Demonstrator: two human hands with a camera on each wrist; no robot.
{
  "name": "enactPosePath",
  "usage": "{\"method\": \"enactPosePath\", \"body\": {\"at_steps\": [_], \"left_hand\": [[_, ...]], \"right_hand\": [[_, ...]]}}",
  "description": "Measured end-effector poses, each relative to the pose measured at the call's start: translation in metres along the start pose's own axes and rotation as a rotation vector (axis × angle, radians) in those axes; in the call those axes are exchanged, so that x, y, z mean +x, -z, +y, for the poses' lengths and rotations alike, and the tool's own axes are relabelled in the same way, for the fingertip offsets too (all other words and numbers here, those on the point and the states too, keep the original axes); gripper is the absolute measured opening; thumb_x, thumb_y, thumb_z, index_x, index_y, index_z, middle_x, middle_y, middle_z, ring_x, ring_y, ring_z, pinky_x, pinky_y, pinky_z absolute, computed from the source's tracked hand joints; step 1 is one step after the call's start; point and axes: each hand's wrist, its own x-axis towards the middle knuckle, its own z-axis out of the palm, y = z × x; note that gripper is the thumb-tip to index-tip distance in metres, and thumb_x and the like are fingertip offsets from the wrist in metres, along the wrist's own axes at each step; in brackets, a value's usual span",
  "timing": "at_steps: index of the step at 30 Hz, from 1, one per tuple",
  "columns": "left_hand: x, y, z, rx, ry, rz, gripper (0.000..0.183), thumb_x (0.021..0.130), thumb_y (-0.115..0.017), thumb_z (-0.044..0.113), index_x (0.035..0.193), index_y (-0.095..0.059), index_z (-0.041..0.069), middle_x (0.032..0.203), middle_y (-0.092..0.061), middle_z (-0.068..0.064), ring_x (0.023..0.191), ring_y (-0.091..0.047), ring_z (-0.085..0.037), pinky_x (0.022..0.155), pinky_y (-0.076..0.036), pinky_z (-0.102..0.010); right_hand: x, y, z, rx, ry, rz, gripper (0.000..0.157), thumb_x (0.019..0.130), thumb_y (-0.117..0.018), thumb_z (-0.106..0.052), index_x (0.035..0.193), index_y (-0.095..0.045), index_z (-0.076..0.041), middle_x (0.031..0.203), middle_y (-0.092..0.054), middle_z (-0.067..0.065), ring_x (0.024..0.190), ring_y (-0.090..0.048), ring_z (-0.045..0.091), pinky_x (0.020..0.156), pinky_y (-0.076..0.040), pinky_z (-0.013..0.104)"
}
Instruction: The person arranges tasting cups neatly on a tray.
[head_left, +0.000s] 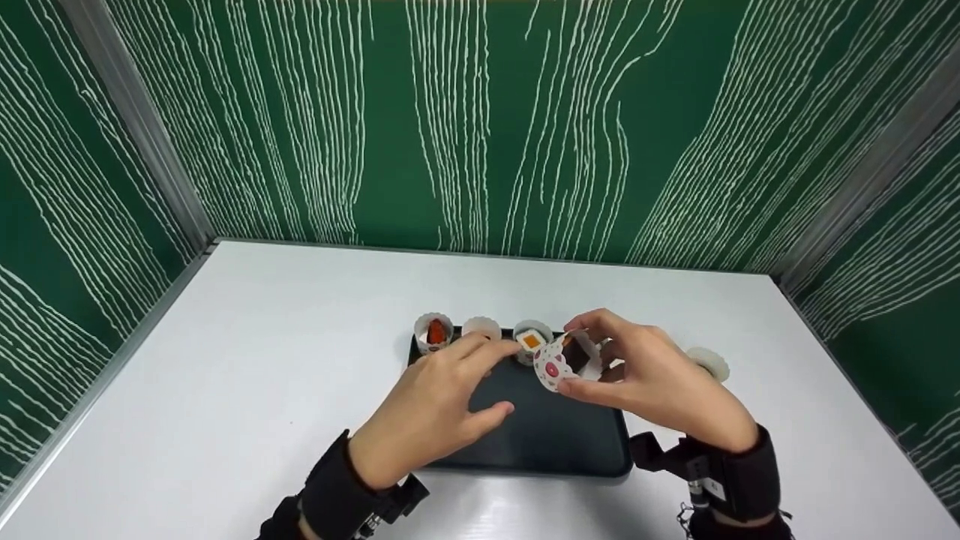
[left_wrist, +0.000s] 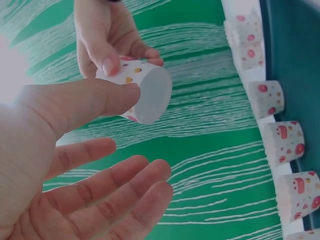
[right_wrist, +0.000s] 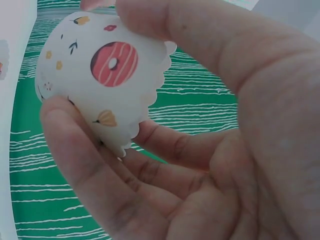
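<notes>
My right hand (head_left: 652, 360) holds a paper baking cup (head_left: 553, 367) with a scalloped rim and printed donuts, thumb on one side and fingers on the other. The cup is tilted over the tray's back right part, and something dark brown shows inside it. In the right wrist view the same cup (right_wrist: 100, 75) shows its donut print. My left hand (head_left: 442, 397) is over the left part of the dark tray (head_left: 540, 442), fingers spread and holding nothing. In the left wrist view its thumb overlaps the held cup (left_wrist: 157, 95).
Along the tray's back edge stand a cup (head_left: 422, 343) with a red piece, another cup (head_left: 480, 325) partly behind my left hand, and a cup (head_left: 534, 326) with a white-and-orange square piece. More paper cups (head_left: 709, 361) lie on the white table (head_left: 225, 390) to the right.
</notes>
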Motion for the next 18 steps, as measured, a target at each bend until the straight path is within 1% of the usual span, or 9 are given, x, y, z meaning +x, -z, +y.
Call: {"method": "enactPosePath", "body": {"at_steps": [5, 11, 15, 18], "left_hand": [[0.0007, -0.0006, 0.0006, 0.002, 0.001, -0.004, 0.059, 0.089, -0.090, 0.024, 0.141, -0.065, 0.012, 0.125, -0.072, -0.006, 0.095, -0.071, -0.017, 0.086, -0.063, -0.037], [0.0010, -0.0017, 0.0001, 0.000, -0.004, -0.003, 0.060, 0.089, -0.090, 0.023, 0.141, -0.065, 0.012, 0.124, -0.072, -0.008, 0.095, -0.072, -0.018, 0.087, -0.063, -0.037], [0.0011, -0.0017, -0.0001, 0.006, 0.000, -0.006, 0.060, 0.089, -0.090, 0.024, 0.142, -0.065, 0.012, 0.124, -0.072, -0.006, 0.092, -0.070, -0.017, 0.084, -0.063, -0.036], [0.0009, -0.0016, -0.0001, 0.007, 0.004, -0.010, 0.060, 0.089, -0.090, 0.024, 0.142, -0.064, 0.012, 0.124, -0.072, -0.007, 0.092, -0.071, -0.017, 0.085, -0.063, -0.036]], "right_hand": [[0.0017, -0.0033, -0.0019, -0.032, 0.008, -0.001, 0.053, 0.090, -0.086, -0.045, 0.131, -0.066, -0.018, 0.100, -0.073, -0.009, 0.086, -0.069, 0.008, 0.075, -0.057, 0.026], [0.0033, -0.0076, -0.0037, -0.076, 0.014, -0.013, 0.053, 0.089, -0.086, -0.047, 0.130, -0.066, -0.020, 0.094, -0.073, -0.011, 0.083, -0.068, 0.007, 0.073, -0.056, 0.025], [0.0035, -0.0086, -0.0045, -0.073, 0.028, -0.024, 0.053, 0.089, -0.086, -0.048, 0.130, -0.066, -0.020, 0.094, -0.073, -0.011, 0.082, -0.068, 0.007, 0.072, -0.056, 0.025], [0.0035, -0.0091, -0.0047, -0.061, 0.035, -0.028, 0.053, 0.089, -0.086, -0.047, 0.129, -0.065, -0.020, 0.094, -0.073, -0.010, 0.081, -0.068, 0.007, 0.071, -0.057, 0.025]]}}
